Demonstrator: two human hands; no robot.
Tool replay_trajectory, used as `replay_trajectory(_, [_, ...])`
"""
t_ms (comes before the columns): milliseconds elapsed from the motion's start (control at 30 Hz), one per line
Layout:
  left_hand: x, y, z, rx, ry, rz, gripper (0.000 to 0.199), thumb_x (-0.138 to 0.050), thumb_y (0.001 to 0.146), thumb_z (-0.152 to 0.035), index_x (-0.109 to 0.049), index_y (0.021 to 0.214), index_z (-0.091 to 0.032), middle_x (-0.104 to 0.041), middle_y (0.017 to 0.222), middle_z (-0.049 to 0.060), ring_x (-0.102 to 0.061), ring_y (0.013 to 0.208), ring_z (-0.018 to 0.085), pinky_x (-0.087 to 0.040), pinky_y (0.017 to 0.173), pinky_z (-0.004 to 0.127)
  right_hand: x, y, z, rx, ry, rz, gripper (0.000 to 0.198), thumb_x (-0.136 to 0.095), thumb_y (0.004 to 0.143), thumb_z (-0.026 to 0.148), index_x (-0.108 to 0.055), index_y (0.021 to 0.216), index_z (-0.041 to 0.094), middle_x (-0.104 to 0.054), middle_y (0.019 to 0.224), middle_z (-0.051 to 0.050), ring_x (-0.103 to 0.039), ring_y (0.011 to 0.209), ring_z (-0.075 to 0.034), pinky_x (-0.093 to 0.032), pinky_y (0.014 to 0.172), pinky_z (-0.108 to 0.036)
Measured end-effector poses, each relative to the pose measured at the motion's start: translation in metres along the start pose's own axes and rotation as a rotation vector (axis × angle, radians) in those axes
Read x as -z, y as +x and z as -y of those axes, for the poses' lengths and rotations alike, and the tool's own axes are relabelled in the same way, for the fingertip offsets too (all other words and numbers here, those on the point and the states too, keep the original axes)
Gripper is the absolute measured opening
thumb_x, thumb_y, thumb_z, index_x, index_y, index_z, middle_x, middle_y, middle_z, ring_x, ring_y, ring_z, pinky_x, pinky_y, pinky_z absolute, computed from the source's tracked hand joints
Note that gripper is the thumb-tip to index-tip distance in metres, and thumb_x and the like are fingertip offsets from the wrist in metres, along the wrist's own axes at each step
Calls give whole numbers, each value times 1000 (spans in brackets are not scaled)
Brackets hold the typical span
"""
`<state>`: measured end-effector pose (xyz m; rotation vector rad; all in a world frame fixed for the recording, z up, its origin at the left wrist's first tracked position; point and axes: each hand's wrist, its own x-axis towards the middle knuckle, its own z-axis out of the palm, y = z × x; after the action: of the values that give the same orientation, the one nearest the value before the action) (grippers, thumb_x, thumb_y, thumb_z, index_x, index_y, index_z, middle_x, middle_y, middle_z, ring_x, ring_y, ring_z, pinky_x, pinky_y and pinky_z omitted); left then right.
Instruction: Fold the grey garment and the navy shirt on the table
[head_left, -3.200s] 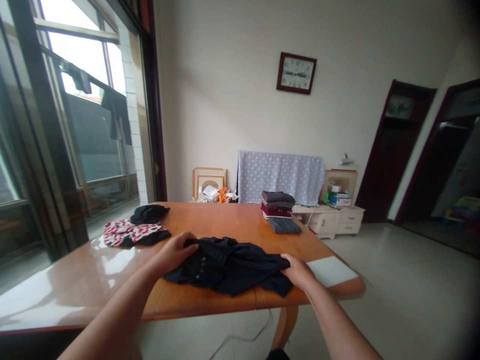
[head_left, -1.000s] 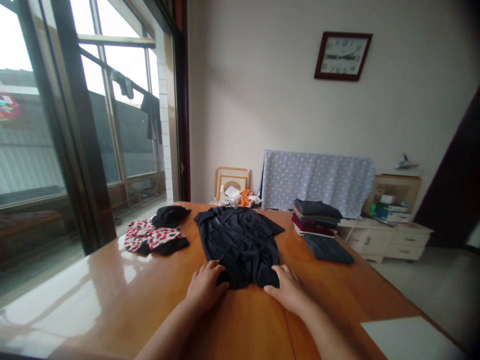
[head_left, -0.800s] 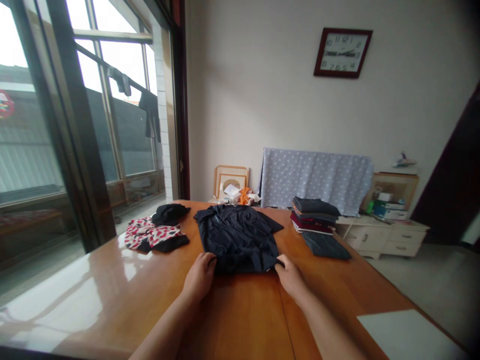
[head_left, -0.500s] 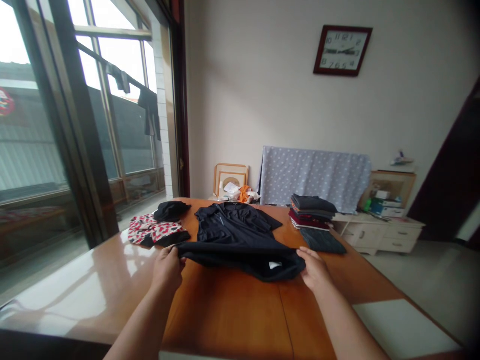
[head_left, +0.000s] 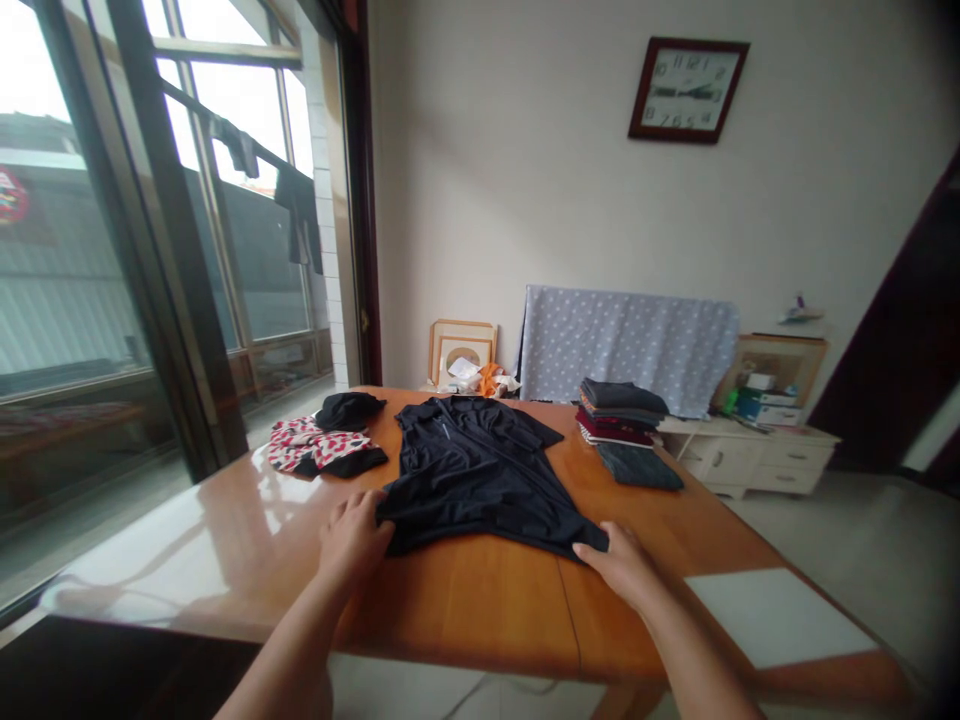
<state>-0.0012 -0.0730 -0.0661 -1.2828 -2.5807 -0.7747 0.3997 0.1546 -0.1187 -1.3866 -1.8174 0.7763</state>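
Observation:
A black short-sleeved T-shirt (head_left: 480, 475) lies spread on the wooden table, its collar end away from me and its hem towards me. Wrinkles run across its body, and a small light mark shows near the chest. My left hand (head_left: 356, 535) grips the hem's left corner, thumb and fingers closed on the cloth. At the right corner of the hem, my right hand (head_left: 619, 565) pinches the fabric. Both hands are low, close to the tabletop.
A stack of folded clothes (head_left: 621, 412) stands right of the shirt, with folded dark jeans (head_left: 637, 467) before it. Red-and-white patterned clothing (head_left: 319, 448) and a black bundled garment (head_left: 351, 410) lie left. A white sheet (head_left: 780, 615) rests at the table's (head_left: 465, 620) right edge.
Both hands have lowered the raised hem onto the table. The hem's opening and white label, visible before, no longer show, and the shirt lies flatter.

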Motion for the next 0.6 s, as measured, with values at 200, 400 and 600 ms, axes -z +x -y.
replay_trajectory(200, [5,20,1,70,-36,20,26,-47,86,-26,-66,103,-26,-70,109,10,-59,112,33,-42,94,47,11,13,17,-13,276,-129,25,-62,68,39,-65,87,22,-71,78,-2,-66,78,-23,-49,66,-29])
replay_trajectory(400, [25,40,20,220,-325,-251,28,-43,92,-35,-57,112,-22,-67,87,6,-65,81,23,-48,68,31,37,26,24,-30,333,-409,40,-63,68,43,-64,101,20,-72,86,-5,-66,77,-22,-50,68,-30])
replay_trajectory(600, [41,28,48,27,-187,25,23,-45,90,-39,-60,99,-24,-65,81,2,-63,77,22,-44,66,29,49,19,2,-117,118,-245,28,-63,71,41,-71,90,23,-74,84,-5,-68,82,-25,-50,71,-32])
